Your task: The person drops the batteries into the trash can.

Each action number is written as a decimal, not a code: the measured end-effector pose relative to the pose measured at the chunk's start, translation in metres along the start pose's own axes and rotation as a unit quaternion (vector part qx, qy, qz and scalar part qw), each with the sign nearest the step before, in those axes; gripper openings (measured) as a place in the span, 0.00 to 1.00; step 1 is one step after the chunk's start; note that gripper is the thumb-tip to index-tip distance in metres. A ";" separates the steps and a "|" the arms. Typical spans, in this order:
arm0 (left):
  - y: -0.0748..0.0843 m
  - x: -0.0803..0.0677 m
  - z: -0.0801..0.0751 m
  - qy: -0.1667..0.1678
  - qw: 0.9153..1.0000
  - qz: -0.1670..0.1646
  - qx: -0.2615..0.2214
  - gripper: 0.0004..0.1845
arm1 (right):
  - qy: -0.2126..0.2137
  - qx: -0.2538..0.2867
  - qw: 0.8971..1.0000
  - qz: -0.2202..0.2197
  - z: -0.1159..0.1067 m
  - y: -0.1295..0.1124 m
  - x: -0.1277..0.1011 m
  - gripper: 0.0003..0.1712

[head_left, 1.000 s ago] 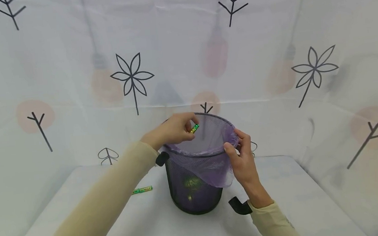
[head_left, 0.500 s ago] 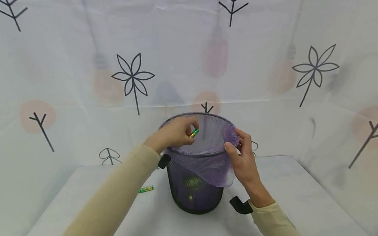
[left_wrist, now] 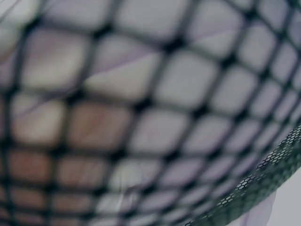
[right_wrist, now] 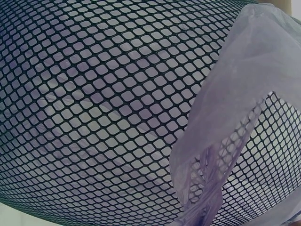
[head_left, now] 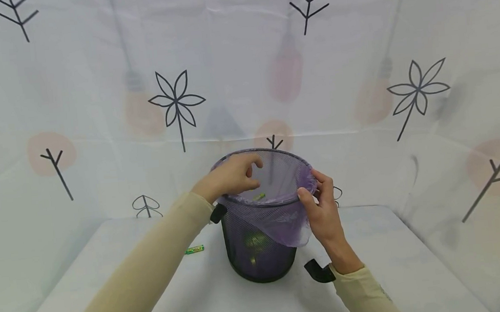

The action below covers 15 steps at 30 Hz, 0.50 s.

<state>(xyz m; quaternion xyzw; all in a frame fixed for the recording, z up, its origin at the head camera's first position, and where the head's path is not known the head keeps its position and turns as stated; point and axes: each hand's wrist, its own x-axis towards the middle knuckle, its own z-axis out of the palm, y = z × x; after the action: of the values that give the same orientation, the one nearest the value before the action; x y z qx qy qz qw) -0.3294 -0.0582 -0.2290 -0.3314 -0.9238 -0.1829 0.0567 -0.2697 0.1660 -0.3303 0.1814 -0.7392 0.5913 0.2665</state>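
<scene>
Battery in bin: a small green and gold battery (head_left: 259, 196) shows inside the bin's mouth, below the left hand and apart from it, against the purple liner.
Bin: a black mesh waste bin (head_left: 259, 253) stands upright on the bench (head_left: 373, 264), lined with a purple plastic bag (head_left: 281, 222) whose edge folds over the rim and hangs down the front.
Left hand: the left hand (head_left: 229, 177) hovers over the near left part of the rim; its fingers (head_left: 250, 163) are loosely curled and released, holding nothing.
Right hand: the right hand (head_left: 320, 214) is at the right side of the rim; its fingers (head_left: 320, 182) and thumb pinch the folded bag edge.
Wrist views: both show only mesh close up; the right one also shows the bag's hanging flap (right_wrist: 235, 117).
Second battery: another green battery (head_left: 194, 249) lies on the bench to the left of the bin, apart from it.
Backdrop: a white cloth printed with black plant outlines (head_left: 177, 102).
</scene>
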 end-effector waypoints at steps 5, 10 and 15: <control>0.000 0.001 -0.001 -0.003 1.000 -0.004 0.017 0.21 | 0.000 0.006 1.000 -0.006 0.000 0.000 0.002 0.34; 0.000 0.002 -0.001 -0.005 1.000 -0.003 0.018 0.19 | -0.001 0.006 1.000 -0.006 0.000 0.000 0.002 0.34; -0.001 0.001 0.000 0.002 1.000 -0.001 0.012 0.18 | -0.003 0.006 1.000 -0.001 0.001 -0.001 0.001 0.35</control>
<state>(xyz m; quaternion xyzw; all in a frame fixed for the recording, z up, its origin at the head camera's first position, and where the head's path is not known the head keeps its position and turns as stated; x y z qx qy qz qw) -0.3308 -0.0582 -0.2287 -0.3290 -0.9262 -0.1732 0.0626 -0.2702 0.1648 -0.3288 0.1852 -0.7363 0.5950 0.2637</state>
